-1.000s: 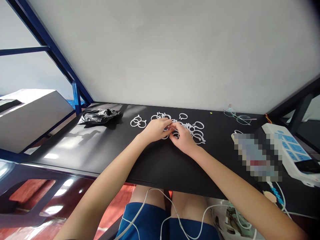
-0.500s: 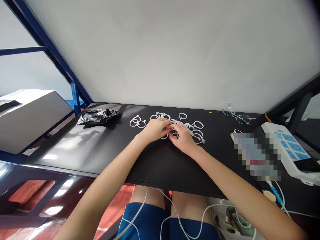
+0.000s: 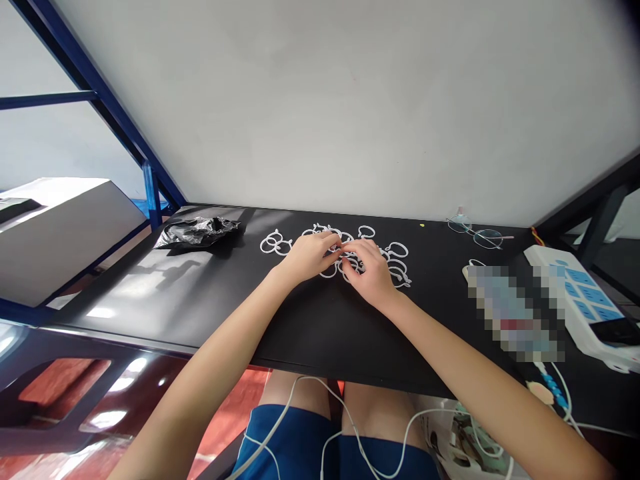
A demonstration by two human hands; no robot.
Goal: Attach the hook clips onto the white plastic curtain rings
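Several white plastic rings (image 3: 397, 251) lie scattered on the black table (image 3: 200, 293) near the far wall. Three linked rings (image 3: 274, 244) sit apart at the left of the pile. My left hand (image 3: 309, 255) and my right hand (image 3: 371, 272) meet over the middle of the pile, fingertips pinched together on a small white ring (image 3: 343, 255) between them. The fingers hide how the ring is held.
A crumpled black plastic bag (image 3: 199, 231) lies at the table's far left. Eyeglasses (image 3: 475, 231) rest at the far right, beside a white and blue power strip (image 3: 580, 299) and a blurred-out object (image 3: 515, 312). White cables (image 3: 345, 420) hang over my lap. A grey box (image 3: 55, 227) stands left.
Both hands have shifted slightly away from me over the ring pile, staying pinched together; the view has barely moved.
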